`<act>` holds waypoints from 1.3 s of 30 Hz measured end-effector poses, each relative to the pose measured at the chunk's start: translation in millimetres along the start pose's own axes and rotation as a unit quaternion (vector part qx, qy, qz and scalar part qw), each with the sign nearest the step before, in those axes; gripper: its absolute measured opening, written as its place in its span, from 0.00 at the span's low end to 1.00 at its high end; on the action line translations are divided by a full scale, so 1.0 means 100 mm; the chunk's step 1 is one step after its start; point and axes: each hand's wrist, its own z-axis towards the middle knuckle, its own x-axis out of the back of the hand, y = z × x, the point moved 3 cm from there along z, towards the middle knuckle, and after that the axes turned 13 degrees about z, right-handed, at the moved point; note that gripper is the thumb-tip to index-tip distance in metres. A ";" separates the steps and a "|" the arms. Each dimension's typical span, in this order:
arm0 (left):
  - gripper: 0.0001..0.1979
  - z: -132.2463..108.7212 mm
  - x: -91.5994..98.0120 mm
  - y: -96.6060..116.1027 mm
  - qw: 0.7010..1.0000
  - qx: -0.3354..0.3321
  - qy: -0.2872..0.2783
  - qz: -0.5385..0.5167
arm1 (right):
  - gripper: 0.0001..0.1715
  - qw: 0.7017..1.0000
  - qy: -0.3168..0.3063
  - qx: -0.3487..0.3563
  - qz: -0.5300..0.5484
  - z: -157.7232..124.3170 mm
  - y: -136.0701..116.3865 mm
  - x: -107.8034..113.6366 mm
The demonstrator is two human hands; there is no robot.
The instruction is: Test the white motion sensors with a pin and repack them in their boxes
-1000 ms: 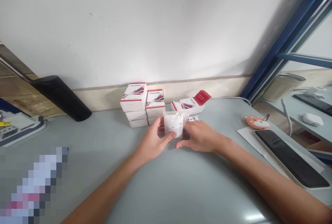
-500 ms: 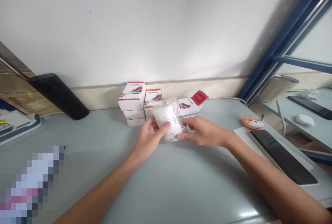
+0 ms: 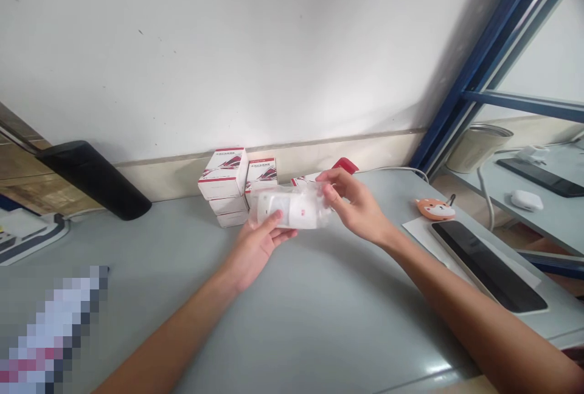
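a white device (image 3: 301,215) is gripped by the left hand (image 3: 253,254), its bag (image 3: 323,217) pinched by the right hand (image 3: 354,202), well inside the worktop (image 3: 292,327) edges; box (image 3: 222,166) lettering is blurred.

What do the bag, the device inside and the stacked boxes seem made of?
Bag: thin, clear plastic film, given its wrinkles and glints. White device: probably smooth, hard plastic; the bag obscures its finish. Stacked boxes: likely printed cardboard, with straight edges and red-banded graphics.
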 end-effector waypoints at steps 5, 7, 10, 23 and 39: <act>0.25 0.01 0.03 0.01 0.999 0.002 0.015 -0.047 | 0.25 0.995 -0.045 -0.076 0.041 -0.02 0.07 -0.09; 0.25 0.01 0.04 0.00 1.000 0.004 0.014 -0.021 | 0.20 0.993 -0.022 -0.091 0.078 -0.02 0.10 -0.09; 0.25 0.00 0.02 -0.01 1.000 0.004 0.005 0.022 | 0.17 0.985 -0.008 -0.099 0.138 -0.01 0.12 -0.09; 0.28 -0.08 0.05 -0.02 0.910 -0.157 0.132 0.359 | 0.16 0.936 -0.035 -0.170 0.307 0.03 0.22 0.07; 0.30 -0.03 0.10 -0.07 0.968 0.036 0.039 0.244 | 0.17 0.996 -0.058 -0.063 0.037 0.02 0.33 0.08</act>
